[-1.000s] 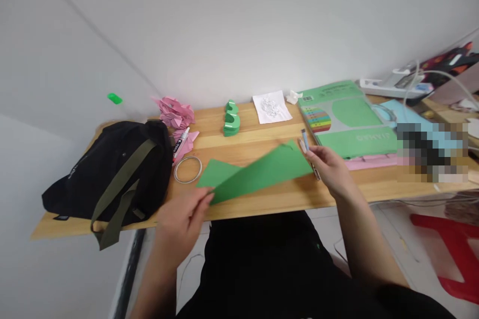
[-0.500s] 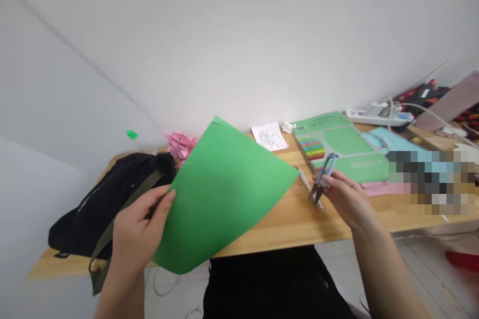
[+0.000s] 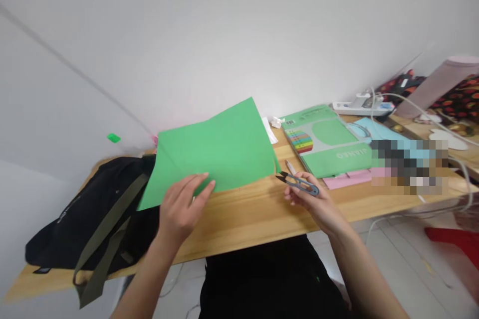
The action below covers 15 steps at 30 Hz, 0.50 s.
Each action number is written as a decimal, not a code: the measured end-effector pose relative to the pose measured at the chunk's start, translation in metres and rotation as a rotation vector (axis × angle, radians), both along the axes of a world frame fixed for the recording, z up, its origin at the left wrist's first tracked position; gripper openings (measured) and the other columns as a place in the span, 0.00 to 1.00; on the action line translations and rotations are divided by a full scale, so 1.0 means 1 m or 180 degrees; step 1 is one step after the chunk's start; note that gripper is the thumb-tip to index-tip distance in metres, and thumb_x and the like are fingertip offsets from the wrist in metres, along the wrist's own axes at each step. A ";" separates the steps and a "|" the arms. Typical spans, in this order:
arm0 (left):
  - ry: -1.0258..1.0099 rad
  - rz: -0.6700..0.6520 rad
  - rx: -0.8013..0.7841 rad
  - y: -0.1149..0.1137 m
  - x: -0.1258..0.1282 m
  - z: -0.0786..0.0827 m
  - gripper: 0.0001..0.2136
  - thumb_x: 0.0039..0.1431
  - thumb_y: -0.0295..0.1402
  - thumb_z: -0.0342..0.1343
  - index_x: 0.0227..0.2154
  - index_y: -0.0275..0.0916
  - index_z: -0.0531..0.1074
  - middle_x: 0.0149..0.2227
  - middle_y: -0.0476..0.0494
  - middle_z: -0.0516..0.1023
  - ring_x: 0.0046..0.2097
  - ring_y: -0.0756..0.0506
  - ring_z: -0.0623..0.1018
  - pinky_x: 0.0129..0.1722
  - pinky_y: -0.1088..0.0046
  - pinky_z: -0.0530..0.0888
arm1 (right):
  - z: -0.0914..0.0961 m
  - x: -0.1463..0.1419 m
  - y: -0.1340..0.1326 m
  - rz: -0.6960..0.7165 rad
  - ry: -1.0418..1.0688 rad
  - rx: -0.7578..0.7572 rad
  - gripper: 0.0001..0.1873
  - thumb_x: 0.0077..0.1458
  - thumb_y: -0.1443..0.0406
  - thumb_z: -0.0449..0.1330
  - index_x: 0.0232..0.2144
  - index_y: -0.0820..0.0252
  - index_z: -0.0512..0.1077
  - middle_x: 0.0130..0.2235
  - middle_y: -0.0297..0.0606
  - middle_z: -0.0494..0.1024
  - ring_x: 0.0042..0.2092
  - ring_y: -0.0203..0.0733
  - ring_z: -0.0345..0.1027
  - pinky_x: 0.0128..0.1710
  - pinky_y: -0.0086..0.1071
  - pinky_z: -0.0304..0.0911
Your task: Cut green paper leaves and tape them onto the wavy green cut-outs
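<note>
Swung flatter since half a second ago, large green paper sheet lifted above the light wooden desk, left hand pinching its lower edge, right hand gripping small grey thread snips — blades apparently parted — just beside the sheet's right corner, black bag at left.

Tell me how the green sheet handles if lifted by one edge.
The green sheet looks thin, probably light and floppy. Held at its lower edge by the left hand, it shows a crease, so it likely folds easily.
</note>
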State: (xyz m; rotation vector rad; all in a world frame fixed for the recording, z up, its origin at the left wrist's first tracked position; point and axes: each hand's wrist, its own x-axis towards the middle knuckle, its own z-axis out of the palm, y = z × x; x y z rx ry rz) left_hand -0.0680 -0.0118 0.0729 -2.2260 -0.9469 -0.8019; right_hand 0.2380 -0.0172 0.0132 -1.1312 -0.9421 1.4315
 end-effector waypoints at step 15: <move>-0.0583 0.0653 -0.1469 -0.028 0.016 -0.085 0.10 0.61 0.24 0.49 0.38 0.39 0.75 0.38 0.39 0.78 0.40 0.44 0.77 0.42 0.65 0.74 | -0.021 -0.016 0.030 -0.0085 -0.1471 -0.0080 0.19 0.44 0.52 0.62 0.32 0.53 0.59 0.24 0.27 0.67 0.21 0.32 0.57 0.21 0.29 0.55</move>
